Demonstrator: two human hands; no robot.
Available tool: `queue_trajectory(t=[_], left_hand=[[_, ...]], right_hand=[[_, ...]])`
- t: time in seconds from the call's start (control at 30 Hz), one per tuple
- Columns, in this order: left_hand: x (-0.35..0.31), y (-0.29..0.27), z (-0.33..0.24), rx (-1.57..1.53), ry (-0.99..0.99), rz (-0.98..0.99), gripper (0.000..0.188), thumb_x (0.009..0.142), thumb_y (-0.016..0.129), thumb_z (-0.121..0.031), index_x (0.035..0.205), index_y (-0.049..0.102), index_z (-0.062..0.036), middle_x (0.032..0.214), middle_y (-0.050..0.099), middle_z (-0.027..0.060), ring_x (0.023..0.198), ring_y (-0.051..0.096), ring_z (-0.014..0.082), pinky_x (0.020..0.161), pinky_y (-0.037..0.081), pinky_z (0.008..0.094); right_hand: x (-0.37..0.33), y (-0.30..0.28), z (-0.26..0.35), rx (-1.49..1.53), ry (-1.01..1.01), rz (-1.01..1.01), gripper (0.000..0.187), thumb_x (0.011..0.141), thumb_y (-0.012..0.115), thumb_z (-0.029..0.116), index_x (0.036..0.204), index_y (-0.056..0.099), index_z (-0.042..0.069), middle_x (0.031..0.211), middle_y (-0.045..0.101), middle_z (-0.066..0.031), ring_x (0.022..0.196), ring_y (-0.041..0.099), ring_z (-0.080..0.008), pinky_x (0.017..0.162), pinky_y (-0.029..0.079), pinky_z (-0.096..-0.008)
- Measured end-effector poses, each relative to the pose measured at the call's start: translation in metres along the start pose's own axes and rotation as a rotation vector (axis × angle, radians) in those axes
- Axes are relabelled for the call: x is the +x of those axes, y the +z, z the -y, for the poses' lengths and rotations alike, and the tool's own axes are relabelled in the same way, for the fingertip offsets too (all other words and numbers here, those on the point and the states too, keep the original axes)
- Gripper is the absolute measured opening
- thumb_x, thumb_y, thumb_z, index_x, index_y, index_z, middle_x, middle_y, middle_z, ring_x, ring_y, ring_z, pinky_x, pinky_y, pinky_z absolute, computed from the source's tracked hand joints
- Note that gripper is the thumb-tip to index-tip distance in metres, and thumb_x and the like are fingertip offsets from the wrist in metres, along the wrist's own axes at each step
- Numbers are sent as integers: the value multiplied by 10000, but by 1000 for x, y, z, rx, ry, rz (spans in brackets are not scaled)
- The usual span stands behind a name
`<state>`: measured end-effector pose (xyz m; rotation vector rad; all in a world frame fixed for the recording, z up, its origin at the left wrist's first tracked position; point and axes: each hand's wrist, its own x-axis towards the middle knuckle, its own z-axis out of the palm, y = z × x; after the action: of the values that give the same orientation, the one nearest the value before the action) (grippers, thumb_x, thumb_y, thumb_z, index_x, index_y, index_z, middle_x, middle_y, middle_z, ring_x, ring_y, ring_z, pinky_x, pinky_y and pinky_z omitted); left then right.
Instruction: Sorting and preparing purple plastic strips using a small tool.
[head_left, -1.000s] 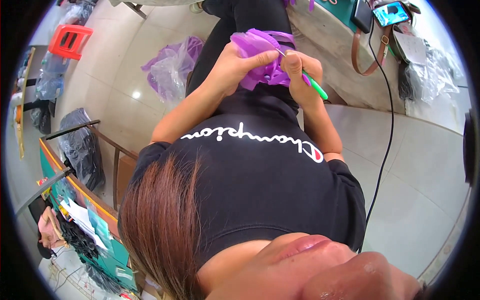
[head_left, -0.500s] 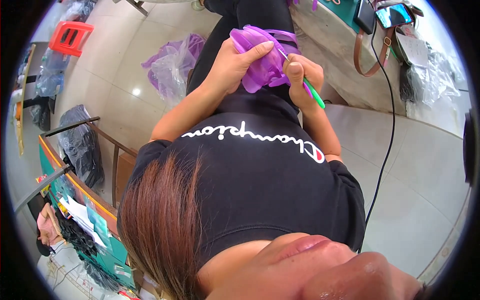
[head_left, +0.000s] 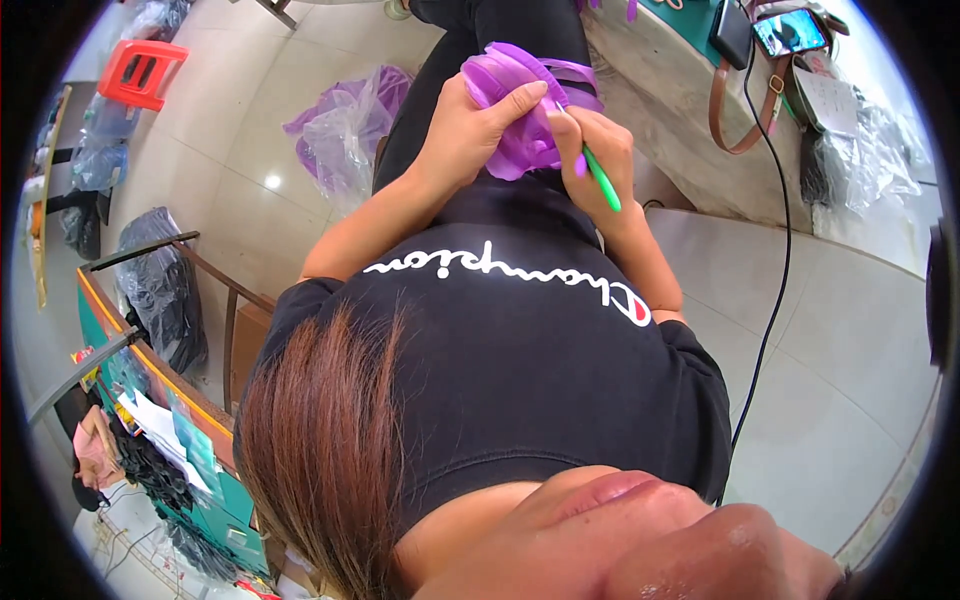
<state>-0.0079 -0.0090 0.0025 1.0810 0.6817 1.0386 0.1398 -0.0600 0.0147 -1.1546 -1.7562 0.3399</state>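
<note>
Over my lap, my left hand [head_left: 462, 135] grips a bunched piece of sheer purple fabric [head_left: 512, 140], its thumb pressed on top near a thicker purple edge. My right hand [head_left: 603, 145] is closed around a slim tool with a green handle [head_left: 602, 180]. Its thin metal tip lies at the fabric's right edge, partly hidden by my thumb and fingers. A purple strap trails across my thigh beyond the fabric. Purple also shows beside the green handle, under my right hand.
A clear plastic bag [head_left: 345, 140] with purple material lies on the floor at left. Farther left stands a red stool [head_left: 143, 75]. On the right-hand table are a phone [head_left: 790, 33] and a brown strap [head_left: 722, 110]. A black cable [head_left: 783, 230] hangs down. Another person [head_left: 95, 450] is at lower left.
My right hand has moved slightly left, closer to the fabric, and the green handle has shifted left with it. The fabric has risen a little in my left hand.
</note>
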Motion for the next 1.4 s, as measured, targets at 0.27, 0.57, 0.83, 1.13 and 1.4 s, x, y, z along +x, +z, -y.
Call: queue_trajectory(t=[0.27,0.57,0.83,1.13,1.4], left_hand=[[2,1,4,-25,13,-41,187,852,676,-170,914,635,1,795,650,41,716,606,98,666,486,243],[3,0,0,-239,-153,30,199,858,668,-166,958,623,0,835,649,53,747,618,119,690,503,263],[-1,1,-4,311,26,98,129,795,682,-95,863,647,9,766,665,44,693,616,88,624,487,245],[20,-18,22,643,221,33,203,751,682,-105,939,673,-27,739,662,128,678,645,152,628,479,257],[39,-44,42,-342,-480,198,324,885,613,-129,1157,559,40,1099,632,108,1000,621,179,922,481,329]], right_hand=[[2,-31,-19,760,231,260,488,975,450,369,584,349,96,569,343,5,541,320,-104,503,263,-287],[12,-10,-24,194,243,-42,367,960,510,330,873,621,-9,717,568,-14,682,476,-76,638,394,-220],[12,-15,-18,380,421,53,314,940,553,312,801,606,36,619,452,60,552,348,-16,478,253,-192],[3,-53,-14,1037,481,-191,292,941,519,361,843,523,86,758,484,5,637,399,-83,489,287,-204],[23,-110,-24,1349,218,-191,344,962,454,391,723,423,145,639,293,39,604,246,-91,492,200,-238]])
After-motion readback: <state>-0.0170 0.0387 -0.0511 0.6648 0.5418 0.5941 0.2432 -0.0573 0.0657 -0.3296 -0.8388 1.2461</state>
